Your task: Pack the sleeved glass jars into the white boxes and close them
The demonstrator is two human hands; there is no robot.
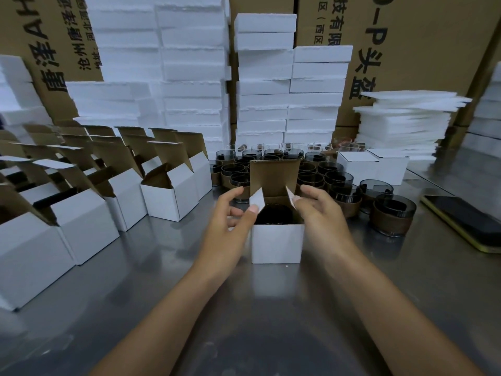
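Standing on the steel table [151, 267] straight in front of the person, the white box [276, 242] is open at the top. Its lid [273, 176] stands upright at the back and shows a brown inside, while the left flap [257, 199] and the right flap [290, 198] stick up and lean inward. Down in the box sits a dark glass jar [273, 214], with only its rim and black hollow showing. The left hand [233, 215] has its thumb tip against the left flap, and the right hand [318, 210] touches the right flap in the same way. Both hands are loosely spread and grip nothing. Just behind the box crowd more jars [330, 175], dark glass with brown sleeves round them. Open boxes [168, 198] line the left, two closed boxes [360, 165] stand at the right rear, and a phone [466, 221] lies at the right.
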